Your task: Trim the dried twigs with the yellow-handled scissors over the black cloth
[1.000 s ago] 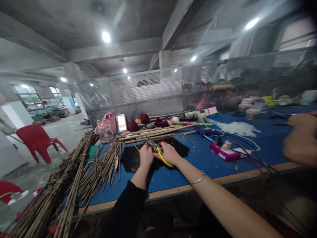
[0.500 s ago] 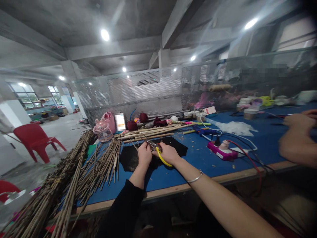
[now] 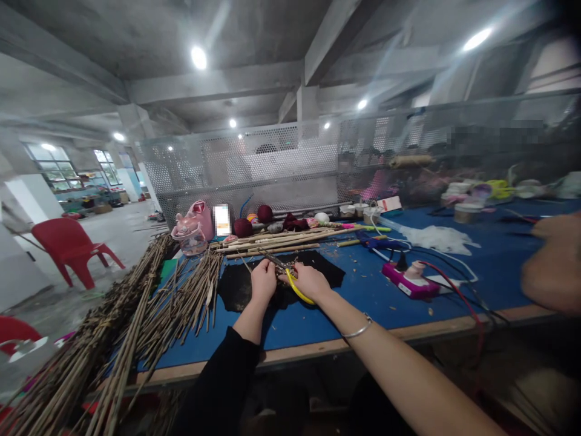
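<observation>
Yellow-handled shears [image 3: 300,293] are gripped in my right hand [image 3: 314,282], their metal blades pointing away to the upper left over a black cloth [image 3: 236,289]. Close beside the blades, my left hand [image 3: 263,280] is closed on a thin twig [image 3: 247,265], whose end sticks out to the upper left. Small cut bits lie between the two hands, partly hidden by the fingers. To the left, a spread of dry twigs [image 3: 190,297] rests on the blue table [image 3: 354,321].
A large twig bundle [image 3: 104,321] overhangs the table's left end. Behind the cloth lie long sticks [image 3: 272,242], dark red yarn balls [image 3: 243,227] and a pink basket [image 3: 188,239]. At right are a purple power strip [image 3: 411,282], cords, a blue glue gun [image 3: 379,241] and another person's arm [image 3: 554,266].
The view has shifted slightly, so the surroundings sit a little further right. My hands keep nearly the same pose around the shears and twig. At right, the other person's arm has moved and is blurred.
</observation>
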The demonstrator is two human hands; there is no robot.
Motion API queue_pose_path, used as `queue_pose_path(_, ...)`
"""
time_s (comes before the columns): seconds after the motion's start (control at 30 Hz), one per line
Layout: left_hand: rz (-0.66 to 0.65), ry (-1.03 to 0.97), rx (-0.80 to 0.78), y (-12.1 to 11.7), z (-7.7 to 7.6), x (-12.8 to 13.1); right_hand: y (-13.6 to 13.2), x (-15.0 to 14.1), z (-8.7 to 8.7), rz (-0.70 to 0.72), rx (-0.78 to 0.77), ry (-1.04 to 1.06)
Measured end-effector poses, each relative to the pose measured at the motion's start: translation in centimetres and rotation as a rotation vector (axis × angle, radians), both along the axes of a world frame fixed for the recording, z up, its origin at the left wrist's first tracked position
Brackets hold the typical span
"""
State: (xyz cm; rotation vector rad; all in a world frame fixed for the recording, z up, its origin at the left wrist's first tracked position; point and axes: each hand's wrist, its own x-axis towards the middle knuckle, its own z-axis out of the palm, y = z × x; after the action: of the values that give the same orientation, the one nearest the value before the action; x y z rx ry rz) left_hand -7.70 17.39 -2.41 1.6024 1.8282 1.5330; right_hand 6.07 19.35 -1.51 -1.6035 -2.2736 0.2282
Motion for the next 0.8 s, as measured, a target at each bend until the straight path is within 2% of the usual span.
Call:
queue_pose_path(0.1,0.012,0.014,0.006,0.2,-0.1,-0.1,0.0,0.0,0.1,-0.015,-0.016,-0.005)
queue_pose_path(0.33,0.019,-0.139,0.060,0.6,-0.6,-0.2,0.2,0.5,0.4,-0.039,0.042,0.002)
queue_pose_path(0.43,0.023,-0.145,0.059,0.7,-0.7,-0.4,0.3,0.7,0.5,-0.002,0.064,0.046)
queue_pose_path(0.6,0.052,-0.121,0.067,0.1,-0.2,-0.4,0.2,0.8,0.2,0.063,0.074,0.066)
queue_pose_path(0.8,0.037,-0.014,0.093,-0.9,0.8,0.0,-0.1,0.4,0.4,0.026,0.060,0.052)
